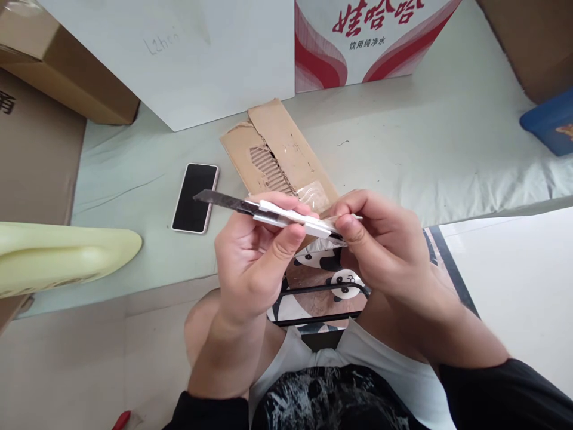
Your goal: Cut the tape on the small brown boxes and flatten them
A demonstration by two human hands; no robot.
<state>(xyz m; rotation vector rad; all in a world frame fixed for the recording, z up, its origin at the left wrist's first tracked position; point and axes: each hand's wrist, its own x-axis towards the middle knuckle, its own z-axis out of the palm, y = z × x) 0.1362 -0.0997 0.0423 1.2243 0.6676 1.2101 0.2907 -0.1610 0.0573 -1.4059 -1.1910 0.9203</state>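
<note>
The left hand (253,266) has its thumb and fingers closed around the white handle of a utility knife (274,209), while the right hand (391,245) pinches close at the rear end between thumb and forefinger. The knife's long axis runs nearly crosswise, sloping slightly down to the right — the bared, dark blade (226,201) juts out beyond the left fingers and points left. In view, its tip overlaps the phone (194,198) on the pale green cloth (385,155). Behind the hands lies a torn cardboard piece (290,140); farther back stands a white box (215,54).
</note>
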